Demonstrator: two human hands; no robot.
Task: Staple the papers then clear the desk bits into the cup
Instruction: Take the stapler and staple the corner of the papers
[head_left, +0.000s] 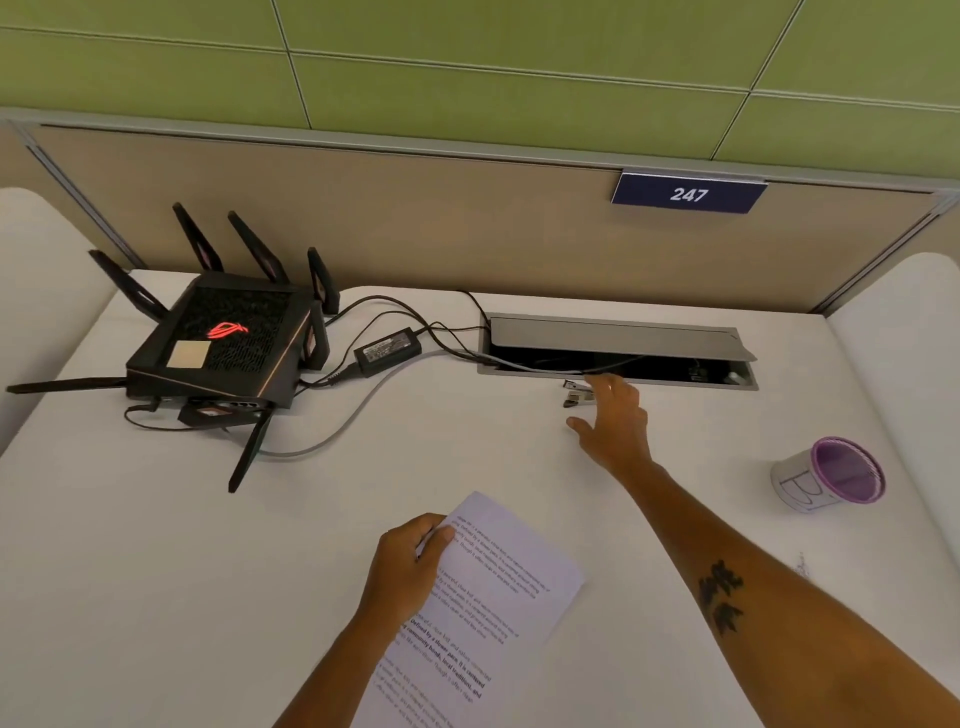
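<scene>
papers (488, 608), printed with text, are gripped near their upper left edge by the left hand (410, 558), thumb curled over the top sheet and fingers underneath, so that the sheets hang tilted above the near part of the white desk (156, 571). the right hand (613, 421) stretches forward across the desk with fingers straight and spread, holding nothing, its fingertips over the end of a small metal stapler (575, 393); whether they touch it cannot be told. the stapler lies on the desk just in front of the cable tray (618, 353), a recessed slot with its grey lid propped half open. the right forearm, bearing a dark tattoo, crosses the desk from the lower right. a cup (830, 475), white with a purple rim and inside, sits on the desk well to the right of the reaching hand, tilted toward the camera. on the left of the desk a black router (218, 345) with several upright and splayed antennas shows a red glowing emblem; a black power adapter (387, 351) lies beside it, and dark and grey cables run from both into the tray. behind the desk a beige partition carries a blue plate (688, 193) reading 247, with green wall panels above
</scene>
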